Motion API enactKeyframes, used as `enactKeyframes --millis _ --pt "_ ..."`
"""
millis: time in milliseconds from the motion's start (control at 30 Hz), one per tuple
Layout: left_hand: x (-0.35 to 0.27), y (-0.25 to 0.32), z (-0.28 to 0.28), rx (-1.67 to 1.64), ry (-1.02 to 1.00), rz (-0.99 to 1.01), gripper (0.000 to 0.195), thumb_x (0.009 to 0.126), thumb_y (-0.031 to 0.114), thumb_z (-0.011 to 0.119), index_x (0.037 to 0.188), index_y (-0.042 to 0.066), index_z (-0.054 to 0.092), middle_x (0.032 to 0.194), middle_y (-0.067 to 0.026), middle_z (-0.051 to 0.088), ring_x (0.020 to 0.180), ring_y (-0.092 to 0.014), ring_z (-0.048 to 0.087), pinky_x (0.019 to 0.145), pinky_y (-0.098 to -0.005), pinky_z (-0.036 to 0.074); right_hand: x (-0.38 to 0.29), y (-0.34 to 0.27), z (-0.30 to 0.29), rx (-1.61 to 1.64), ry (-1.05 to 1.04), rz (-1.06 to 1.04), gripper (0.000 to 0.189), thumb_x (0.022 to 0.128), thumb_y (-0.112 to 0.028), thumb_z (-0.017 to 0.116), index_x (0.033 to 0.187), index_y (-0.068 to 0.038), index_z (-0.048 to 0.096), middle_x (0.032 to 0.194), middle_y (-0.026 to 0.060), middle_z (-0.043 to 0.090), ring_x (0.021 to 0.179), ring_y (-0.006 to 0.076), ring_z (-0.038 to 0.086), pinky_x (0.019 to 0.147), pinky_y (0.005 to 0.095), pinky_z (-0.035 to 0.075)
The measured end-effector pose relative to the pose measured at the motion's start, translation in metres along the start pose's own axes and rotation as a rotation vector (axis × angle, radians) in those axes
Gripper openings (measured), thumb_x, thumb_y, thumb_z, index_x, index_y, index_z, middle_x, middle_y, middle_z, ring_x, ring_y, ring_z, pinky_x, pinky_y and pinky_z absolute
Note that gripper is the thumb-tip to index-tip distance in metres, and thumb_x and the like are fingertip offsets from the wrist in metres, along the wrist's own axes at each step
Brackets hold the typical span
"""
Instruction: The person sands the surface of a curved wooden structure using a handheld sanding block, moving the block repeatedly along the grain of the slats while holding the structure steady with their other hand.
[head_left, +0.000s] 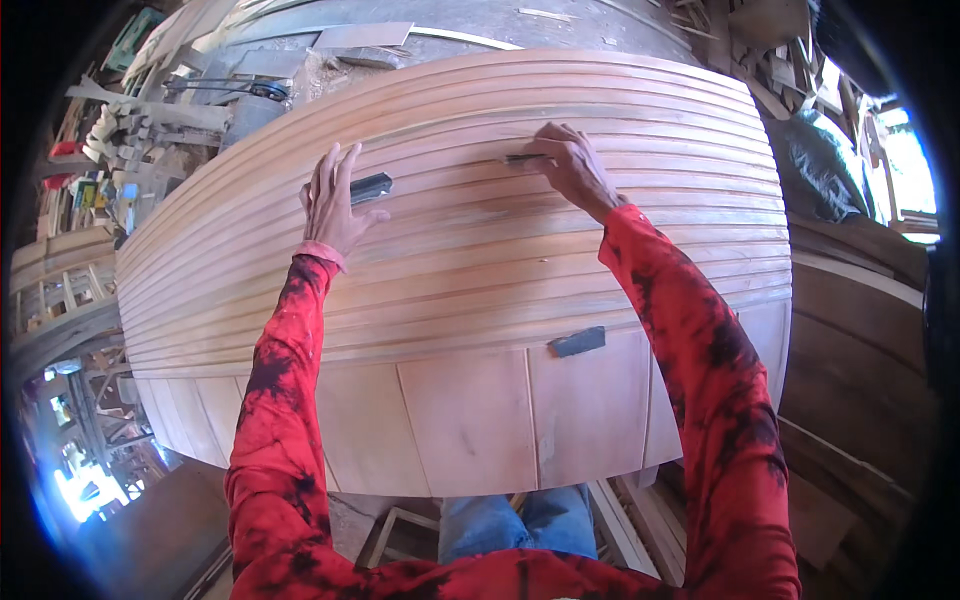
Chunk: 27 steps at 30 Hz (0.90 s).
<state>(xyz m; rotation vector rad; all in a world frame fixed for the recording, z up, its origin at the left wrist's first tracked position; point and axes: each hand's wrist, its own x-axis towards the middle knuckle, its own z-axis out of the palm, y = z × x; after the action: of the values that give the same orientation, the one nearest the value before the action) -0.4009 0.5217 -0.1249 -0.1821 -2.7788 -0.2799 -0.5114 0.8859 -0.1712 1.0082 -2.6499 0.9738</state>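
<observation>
A wide wooden panel (480, 281), ribbed with long parallel slats and grooves, lies in front of me. My right hand (574, 169) pinches a thin dark folded piece, apparently sandpaper (529, 158), against one groove. Flat on the slats to the left rests my left hand (334, 199), fingers spread. Between its index finger and thumb lies another dark folded strip (371, 187), which the hand does not appear to grip. A grey piece of sandpaper (577, 342) lies nearer me, where the slats meet the smooth boards (465, 420).
Wood offcuts (124, 139) and a machine with a belt and pulley (270, 90) stand beyond the panel's left side. Dark plastic sheeting (817, 169) sits at the right. Timber lengths (622, 532) lie below the near edge, by my legs (517, 525).
</observation>
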Motion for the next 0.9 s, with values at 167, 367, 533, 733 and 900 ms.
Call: enactKeyframes --millis 167,367,533,733,900 --pt "-0.021 -0.07 0.019 -0.036 -0.055 0.056 0.054 0.08 0.011 0.078 0.131 0.014 0.06 0.128 -0.0101 0.063 0.122 -0.033 0.058 0.104 -0.0457 0.04 0.01 -0.019 0.017 -0.062 0.081 0.032 0.008 0.086 -0.013 0.073 0.093 -0.01 0.073 0.095 0.0042 0.07 0.095 0.0279 0.063 0.086 0.0415 0.046" --pt "-0.072 -0.067 0.013 -0.152 0.177 -0.106 0.025 0.093 0.016 0.07 0.115 0.006 0.064 0.108 -0.0127 0.068 0.108 -0.034 0.063 0.096 -0.0435 0.044 0.006 -0.016 0.008 -0.175 0.042 -0.112 0.008 0.085 -0.012 0.072 0.093 -0.009 0.07 0.093 0.0042 0.069 0.092 0.0272 0.064 0.086 0.0409 0.046" --pt "-0.166 -0.082 -0.017 -0.186 0.334 -0.629 0.027 0.1 0.024 0.067 0.115 0.002 0.064 0.105 -0.018 0.068 0.097 -0.038 0.064 0.088 -0.0465 0.047 0.016 -0.012 0.007 -0.094 0.008 -0.154 0.007 0.086 -0.009 0.07 0.092 -0.006 0.069 0.092 0.0067 0.068 0.092 0.029 0.063 0.083 0.0419 0.048" --pt "-0.205 -0.094 -0.041 0.202 0.431 -0.652 0.032 0.099 0.028 0.067 0.122 0.005 0.065 0.107 -0.0161 0.065 0.102 -0.036 0.06 0.093 -0.0494 0.044 0.02 -0.014 0.011 -0.028 -0.044 -0.209 0.01 0.085 -0.002 0.07 0.095 -0.002 0.068 0.09 0.0115 0.065 0.089 0.0329 0.062 0.078 0.0428 0.052" --pt "-0.211 -0.082 -0.029 0.292 0.124 -0.687 0.039 0.095 0.03 0.07 0.13 0.013 0.066 0.117 -0.0114 0.063 0.117 -0.034 0.054 0.102 -0.0525 0.037 0.021 -0.007 0.009 0.059 -0.04 -0.203 0.008 0.084 -0.004 0.07 0.092 -0.004 0.068 0.091 0.0094 0.065 0.089 0.032 0.062 0.077 0.0433 0.052"
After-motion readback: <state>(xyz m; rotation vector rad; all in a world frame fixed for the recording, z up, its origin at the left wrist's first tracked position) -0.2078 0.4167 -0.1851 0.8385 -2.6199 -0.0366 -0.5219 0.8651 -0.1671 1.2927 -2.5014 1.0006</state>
